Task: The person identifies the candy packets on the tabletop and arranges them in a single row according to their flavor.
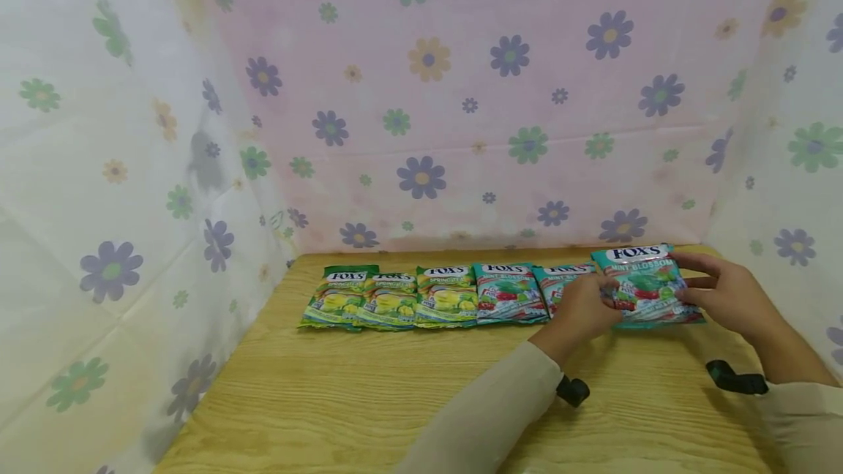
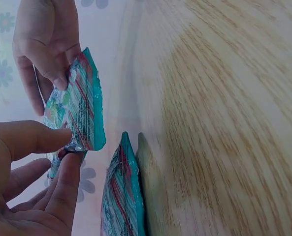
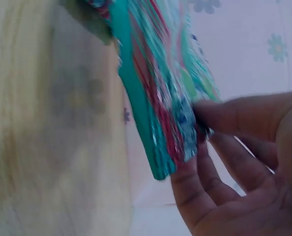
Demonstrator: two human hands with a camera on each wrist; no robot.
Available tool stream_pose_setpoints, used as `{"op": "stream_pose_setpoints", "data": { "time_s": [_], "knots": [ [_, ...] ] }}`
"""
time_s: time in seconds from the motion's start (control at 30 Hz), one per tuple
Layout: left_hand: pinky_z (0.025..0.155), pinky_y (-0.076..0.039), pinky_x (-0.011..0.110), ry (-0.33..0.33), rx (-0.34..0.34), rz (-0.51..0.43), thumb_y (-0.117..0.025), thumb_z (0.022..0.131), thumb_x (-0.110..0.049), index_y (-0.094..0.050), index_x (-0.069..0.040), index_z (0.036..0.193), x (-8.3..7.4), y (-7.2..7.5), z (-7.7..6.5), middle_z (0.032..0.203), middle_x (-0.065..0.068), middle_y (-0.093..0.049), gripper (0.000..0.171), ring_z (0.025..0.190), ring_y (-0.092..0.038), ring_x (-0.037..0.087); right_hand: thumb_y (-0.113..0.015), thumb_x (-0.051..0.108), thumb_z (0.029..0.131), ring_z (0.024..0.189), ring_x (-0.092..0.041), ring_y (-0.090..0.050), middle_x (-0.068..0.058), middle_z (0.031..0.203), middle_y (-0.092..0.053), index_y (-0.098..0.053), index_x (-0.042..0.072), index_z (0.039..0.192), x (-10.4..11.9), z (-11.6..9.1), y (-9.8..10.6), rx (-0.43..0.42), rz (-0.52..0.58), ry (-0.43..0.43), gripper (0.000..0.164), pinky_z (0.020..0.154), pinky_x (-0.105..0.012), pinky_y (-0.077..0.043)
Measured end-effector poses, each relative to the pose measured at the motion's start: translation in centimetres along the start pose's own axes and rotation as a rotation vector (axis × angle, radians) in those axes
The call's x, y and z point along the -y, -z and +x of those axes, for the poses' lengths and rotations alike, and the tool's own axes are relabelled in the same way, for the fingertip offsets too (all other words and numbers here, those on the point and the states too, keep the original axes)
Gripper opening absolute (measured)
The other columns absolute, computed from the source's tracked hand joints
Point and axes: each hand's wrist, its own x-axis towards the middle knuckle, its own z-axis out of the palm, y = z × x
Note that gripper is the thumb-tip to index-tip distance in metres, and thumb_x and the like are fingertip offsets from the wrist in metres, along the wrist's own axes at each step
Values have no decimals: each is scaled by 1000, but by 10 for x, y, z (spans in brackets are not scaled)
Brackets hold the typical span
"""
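Note:
A teal Fox's Mint Blossom candy bag is held between both hands at the right end of a row of bags. My left hand pinches its left edge between thumb and fingers. On the opposite edge, my right hand grips with thumb and fingertips. In the left wrist view the held bag is raised off the table, its teal lower seam showing. Beside it stands another teal bag. The right wrist view shows the right thumb and fingers pinching a crinkled corner of the bag.
Left of the hands, two more Mint Blossom bags and several yellow-green Fox's bags stand in a row at the back of the wooden table. Floral cloth hangs behind and on both sides. Black straps circle the wrists.

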Motion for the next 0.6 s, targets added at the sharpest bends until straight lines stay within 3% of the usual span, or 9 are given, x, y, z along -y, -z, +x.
{"op": "stream_pose_setpoints", "data": {
  "time_s": [0.17, 0.43, 0.53, 0.6],
  "knots": [
    [65, -55, 21, -22, 22, -3, -85, 86, -11, -72, -26, 130, 1, 1, 3, 97, -11, -70, 48, 80, -61, -3, -64, 20, 105, 95, 28, -39, -37, 151, -43, -43, 5, 157, -2, 3, -7, -61, 0, -28, 58, 65, -24, -58],
    [72, -57, 26, 21, 41, -62, -85, 85, -17, -67, -28, 134, 10, -3, 6, 108, -11, -70, 53, 93, -64, -1, -66, 18, 103, 102, 25, -41, -38, 150, -45, -41, 8, 159, -8, 6, -17, -64, 76, -10, 62, 70, -18, -57],
    [78, -58, 28, 29, 65, -95, -84, 87, -19, -65, -31, 137, 12, -4, 6, 118, -11, -70, 55, 103, -65, 0, -63, 16, 104, 121, -7, -58, -37, 154, -40, -39, 11, 161, -8, 6, -20, -48, 90, -19, 61, 71, -15, -55],
    [81, -59, 29, 33, 83, -132, -82, 89, -20, -63, -31, 139, 13, -4, 6, 124, -10, -70, 55, 110, -66, 2, -61, 15, 105, 131, -37, -54, -36, 157, -35, -38, 13, 161, -9, 7, -20, -35, 100, -27, 61, 72, -13, -54]
  ]
}}
